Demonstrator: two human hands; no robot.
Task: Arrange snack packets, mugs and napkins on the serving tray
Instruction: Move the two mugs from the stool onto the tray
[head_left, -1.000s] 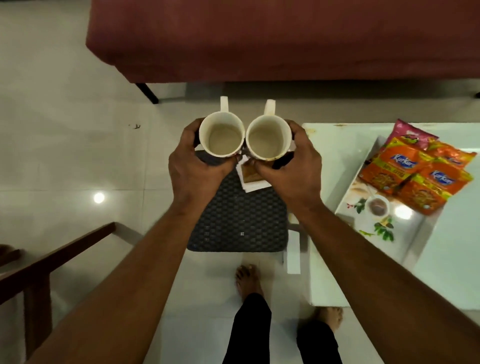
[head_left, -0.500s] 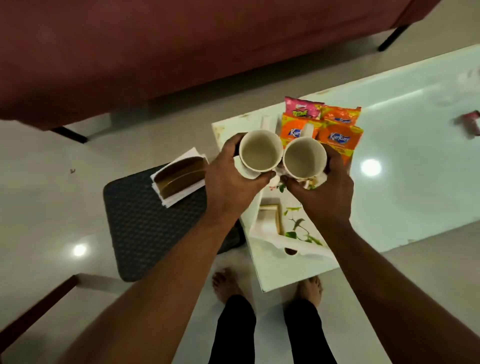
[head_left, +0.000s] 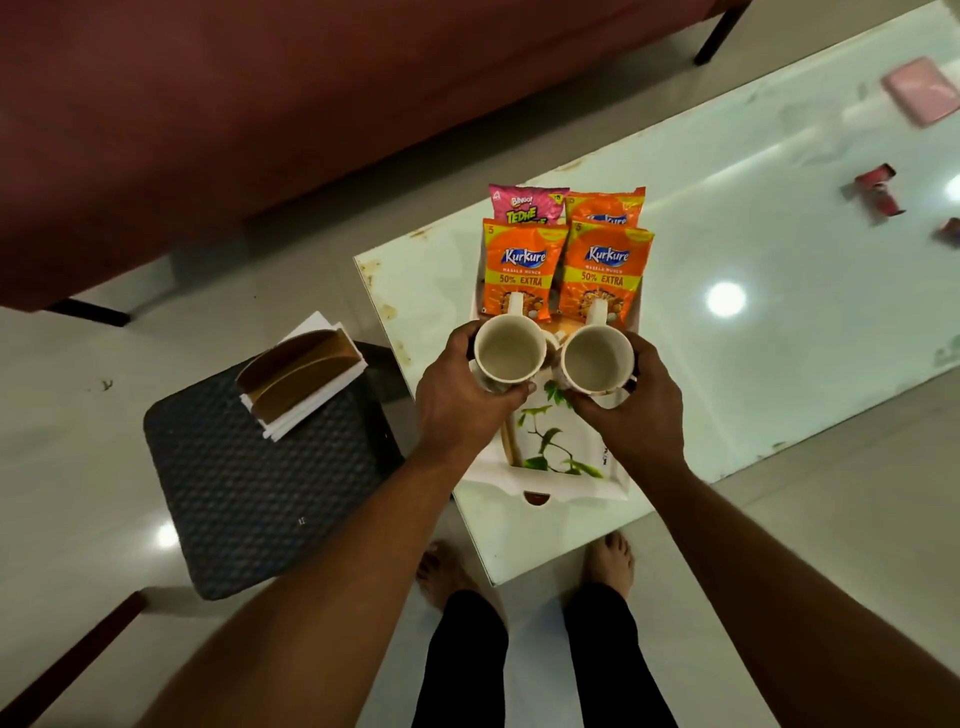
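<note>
A: Where are the mugs?
B: The left hand (head_left: 457, 400) has its grip clamped on the left mug (head_left: 508, 354), the right hand (head_left: 631, 410) on the right mug (head_left: 597, 362), both over the serving tray (head_left: 571, 486) on the worktop (head_left: 753, 312).
A: And the snack packets (head_left: 566, 260)?
B: At the tray's far end

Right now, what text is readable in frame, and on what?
"Kurkure", "MASALA MUNCH", "50% EXTRA", "5": left orange packet.
Same wording: right orange packet.
"Bingo!", "TEDHE", "5": pink packet; rest hidden.
Rear orange packet: logo mostly covered.
Serving tray: small edge print, unreadable.
Mugs: no text visible.
</note>
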